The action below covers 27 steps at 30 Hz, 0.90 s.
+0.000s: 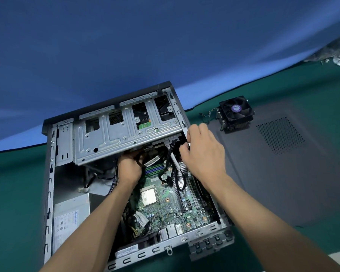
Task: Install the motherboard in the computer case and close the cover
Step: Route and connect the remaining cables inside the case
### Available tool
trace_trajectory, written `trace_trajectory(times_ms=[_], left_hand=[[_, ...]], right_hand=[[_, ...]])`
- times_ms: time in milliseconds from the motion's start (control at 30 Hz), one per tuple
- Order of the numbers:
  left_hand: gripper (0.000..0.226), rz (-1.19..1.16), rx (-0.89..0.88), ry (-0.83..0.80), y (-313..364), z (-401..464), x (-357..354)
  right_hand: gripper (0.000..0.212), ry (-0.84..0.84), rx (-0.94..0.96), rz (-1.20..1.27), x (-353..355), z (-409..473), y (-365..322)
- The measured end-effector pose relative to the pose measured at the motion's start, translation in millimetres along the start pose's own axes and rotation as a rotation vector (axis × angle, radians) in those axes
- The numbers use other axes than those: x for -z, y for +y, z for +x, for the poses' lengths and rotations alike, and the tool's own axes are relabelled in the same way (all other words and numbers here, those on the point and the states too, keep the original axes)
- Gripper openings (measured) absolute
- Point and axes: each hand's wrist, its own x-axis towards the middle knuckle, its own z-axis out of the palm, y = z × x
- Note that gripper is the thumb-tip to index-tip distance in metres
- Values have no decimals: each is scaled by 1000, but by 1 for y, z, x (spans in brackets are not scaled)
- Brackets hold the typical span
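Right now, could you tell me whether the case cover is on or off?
Off: the cover lies flat beside the open computer case, and the motherboard is exposed.

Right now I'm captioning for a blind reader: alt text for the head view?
Both hands, left and right, reach among black cables inside an open computer case holding a green motherboard; a cooler fan sits outside.

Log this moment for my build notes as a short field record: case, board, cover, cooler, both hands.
case: open case, lying on its side on green table
board: motherboard inside case, CPU bare
cover: off, flat on the table right of case
cooler: fan cooler resting on cover's far end
left hand: reaching under drive cage, grip hidden
right hand: fingers curled at cables by case's right wall
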Motion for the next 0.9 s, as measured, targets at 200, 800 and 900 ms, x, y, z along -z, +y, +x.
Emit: trace_trajectory(times_ms=[200,800,900], left_hand=[[23,14,-50,115,1,-5,-4],[26,-80,370,36,16,19,-4],[26,-76,299,1,9,20,-3]], right_hand=[[8,-12,-8,26,2,1,1],[14,2,0,71,1,0,1],[13,3,5,73,0,0,1]])
